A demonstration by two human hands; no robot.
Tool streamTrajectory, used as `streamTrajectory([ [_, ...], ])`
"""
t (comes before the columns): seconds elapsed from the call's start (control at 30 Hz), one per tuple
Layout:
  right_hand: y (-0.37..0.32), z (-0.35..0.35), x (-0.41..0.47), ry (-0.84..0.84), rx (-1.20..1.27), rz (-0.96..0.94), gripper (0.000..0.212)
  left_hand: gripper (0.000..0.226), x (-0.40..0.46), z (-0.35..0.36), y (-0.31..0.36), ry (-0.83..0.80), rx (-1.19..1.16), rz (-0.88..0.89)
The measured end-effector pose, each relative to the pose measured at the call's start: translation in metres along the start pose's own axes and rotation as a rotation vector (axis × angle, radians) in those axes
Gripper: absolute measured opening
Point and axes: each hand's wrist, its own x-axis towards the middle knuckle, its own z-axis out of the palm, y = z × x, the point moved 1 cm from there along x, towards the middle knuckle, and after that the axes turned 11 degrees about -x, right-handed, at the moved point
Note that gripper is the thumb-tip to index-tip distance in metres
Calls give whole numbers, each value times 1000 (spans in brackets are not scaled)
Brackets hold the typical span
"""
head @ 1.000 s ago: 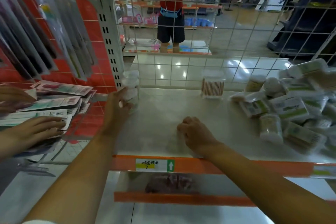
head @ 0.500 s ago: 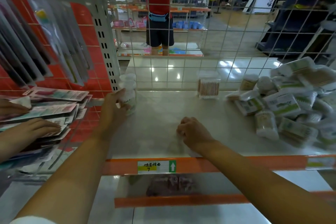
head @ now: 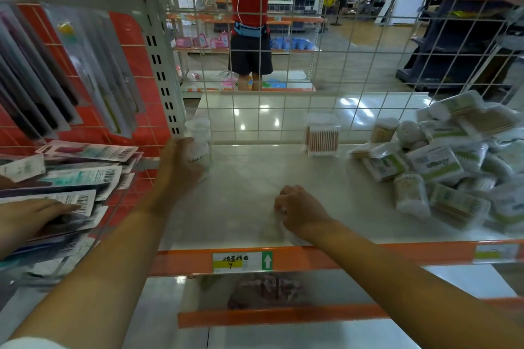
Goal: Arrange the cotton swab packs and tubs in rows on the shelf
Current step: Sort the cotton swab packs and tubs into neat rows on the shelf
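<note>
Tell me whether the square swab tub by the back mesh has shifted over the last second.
No. The square swab tub stands at the same spot against the wire mesh, left of the heap of packs; only the camera view shifted slightly.

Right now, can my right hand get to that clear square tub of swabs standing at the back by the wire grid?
Probably yes. The right hand rests on bare shelf, and nothing stands between it and the square tub; the pile lies off to the right.

Left hand [head: 181, 164]: we see it grip a clear tub [head: 200, 147] at the shelf [head: 243, 178] back-left corner.
Right hand [head: 300, 211]: fisted on something pale — unclear what.
Square tub [head: 322, 136]: upright by the wire grid.
Pile [head: 442, 161]: packs, tubs heaped right.
</note>
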Motion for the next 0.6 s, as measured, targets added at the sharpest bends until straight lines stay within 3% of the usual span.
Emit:
streamTrajectory([
  [0.27,13,-6,8,181,72,5,53,39,1,13,33,-85,244,374],
  [0.6,57,-17,-7,270,-60,97,43,23,-24,81,74,-256,368,570],
])
